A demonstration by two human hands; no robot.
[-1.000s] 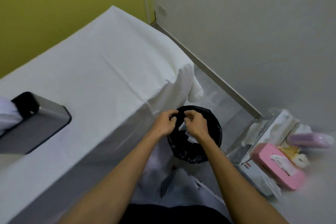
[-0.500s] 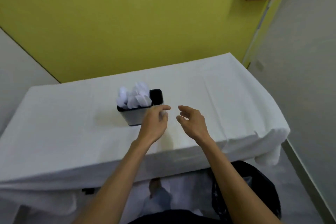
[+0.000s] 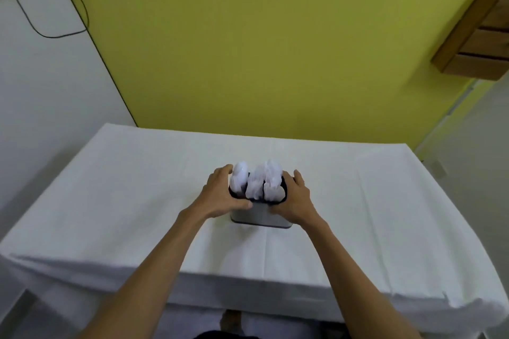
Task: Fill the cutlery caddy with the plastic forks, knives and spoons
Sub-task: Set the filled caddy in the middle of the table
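The grey rectangular metal cutlery caddy stands upright on the white-clothed worktop, about midway between its left and right edges and a little nearer its near edge than the yellow wall. Its long axis runs left to right, square to the person. The left hand wraps the left short end and the right hand wraps the right one. On each side the fingers curl round the far corner, and the thumbs press the near face. Both hands are in contact, so neither is the nearer.

White plastic cutlery fills the compartments and rises well above the black rim in three clumps. I cannot tell forks, knives and spoons apart in the blur.

No loose pieces show on the cloth, so the filling looks done or nearly so. The two-handed hold suggests the caddy is being squared or shifted. Any slide or lift should keep it level, as the tall load could topple out if it tips.
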